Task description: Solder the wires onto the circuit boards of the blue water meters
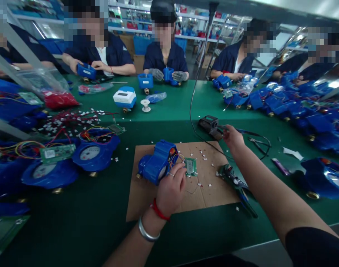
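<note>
On a piece of cardboard (213, 193) lies a blue water meter housing (158, 161), tipped on its side, with coloured wires coming out of it. The wires lead toward a small green circuit board (190, 167). My left hand (172, 185), with a ring and a red band, is closed, its fingertips at the board's left edge. Farther forward, my right hand (233, 138) is closed on a dark, thin soldering iron (222, 127) at a black stand (208, 125). A cord loops away behind this hand, and the iron's tip is hidden.
Green-handled pliers (237, 181) lie under my right forearm, with dark cutters (258, 141) beyond. Blue meters (95, 150) with wires crowd the left; more (291, 107) are heaped right. A black cable (190, 107) hangs down. Several co-workers (165, 52) sit opposite, handling blue housings.
</note>
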The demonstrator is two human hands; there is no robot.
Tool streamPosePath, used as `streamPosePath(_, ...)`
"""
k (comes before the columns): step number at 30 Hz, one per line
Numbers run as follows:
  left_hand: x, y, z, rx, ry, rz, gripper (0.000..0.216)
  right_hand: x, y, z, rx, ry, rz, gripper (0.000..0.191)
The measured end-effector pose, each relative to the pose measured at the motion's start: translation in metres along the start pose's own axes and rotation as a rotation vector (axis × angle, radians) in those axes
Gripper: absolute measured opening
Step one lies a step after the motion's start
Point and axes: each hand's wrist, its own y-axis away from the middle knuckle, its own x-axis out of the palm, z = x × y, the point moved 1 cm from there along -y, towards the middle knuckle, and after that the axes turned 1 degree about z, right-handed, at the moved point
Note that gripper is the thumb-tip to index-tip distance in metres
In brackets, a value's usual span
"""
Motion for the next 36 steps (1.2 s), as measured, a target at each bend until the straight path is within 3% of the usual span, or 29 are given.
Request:
streamPosePath(4,-0.012,0.001,-0.007,0.081,0.008,-0.110,0.033,0.029,-0.007,-0.008,0.098,-0.044,0.087,0.017)
streamPosePath(7,-0.016,0.002,-0.008,0.092,0.006,-0.172,0.036,0.035,0.004,-0.014,0.110,-0.092,0.116,0.012)
streamPosePath(12,-0.019,0.003,-0.009,0.038,-0.046,-0.241,0.041,0.023,0.060,-0.029,0.114,-0.142,0.191,0.009)
streamPosePath(16,-0.028,-0.003,-0.007,-0.063,-0.213,-0.302,0.042,0.009,0.116,-0.047,0.124,-0.123,0.316,0.035)
streamPosePath(21,-0.044,-0.013,0.003,-0.202,-0.408,-0.112,0.048,-0.016,0.149,-0.072,-0.205,0.694,0.399,0.039)
streamPosePath(24,-0.050,-0.010,0.010,-0.297,-0.449,-0.014,0.062,-0.025,0.146,-0.088,-0.300,0.923,0.442,0.042)
streamPosePath(30,-0.061,-0.011,0.029,-0.361,-0.281,0.008,0.056,-0.024,0.138,-0.106,-0.372,0.897,0.588,0.036)
streamPosePath(36,-0.094,-0.042,0.074,-0.719,0.144,-0.059,0.044,-0.020,0.137,-0.102,-0.366,0.913,0.629,0.038)
